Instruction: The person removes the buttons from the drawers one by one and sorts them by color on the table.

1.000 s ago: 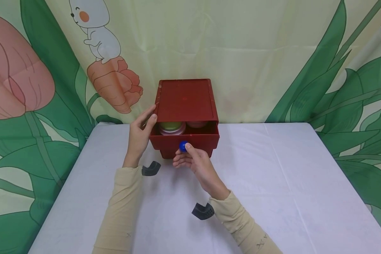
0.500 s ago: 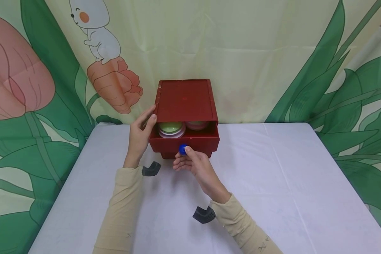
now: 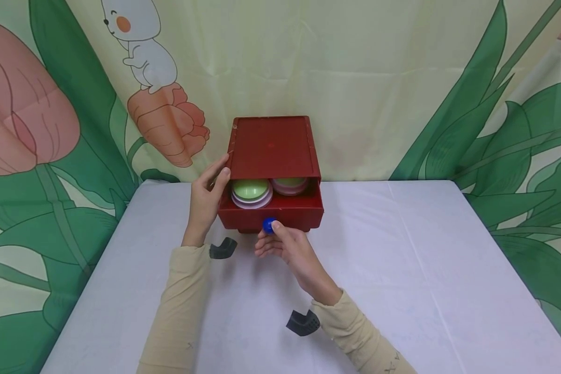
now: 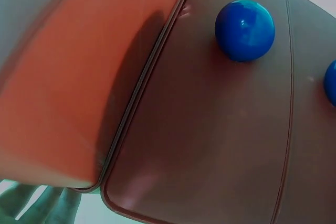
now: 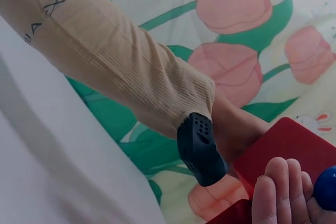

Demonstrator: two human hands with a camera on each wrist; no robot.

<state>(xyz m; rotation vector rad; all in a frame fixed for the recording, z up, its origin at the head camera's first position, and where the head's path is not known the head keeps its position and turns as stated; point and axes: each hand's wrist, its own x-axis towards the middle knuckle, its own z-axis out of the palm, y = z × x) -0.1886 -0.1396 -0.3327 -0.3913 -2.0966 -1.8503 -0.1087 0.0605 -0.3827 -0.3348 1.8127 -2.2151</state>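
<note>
A red drawer box (image 3: 271,145) stands at the back of the table with its upper drawer (image 3: 271,217) partly out. Thumb and fingers of my right hand (image 3: 292,249) pinch the drawer's round blue knob (image 3: 268,225). Along the box's left side rests my left hand (image 3: 204,205), fingers extended. Inside the drawer lie a green round dish-like piece (image 3: 251,189) over white and lilac rims, and a similar green and pink piece (image 3: 290,186) partly under the box top. The left wrist view shows the box's red-brown front (image 4: 184,129) and left fingers (image 4: 37,203) beside it.
A white cloth covers the table (image 3: 392,291). Behind the box hangs a printed curtain (image 3: 355,104) with tulips, leaves and a rabbit on a carrot. Black wrist-worn devices show at the left cuff (image 3: 223,248) and right cuff (image 3: 303,322).
The right hand has drawn the drawer toward the person by its knob. More of the green and pink pieces shows inside. The left hand has stayed on the box's side.
</note>
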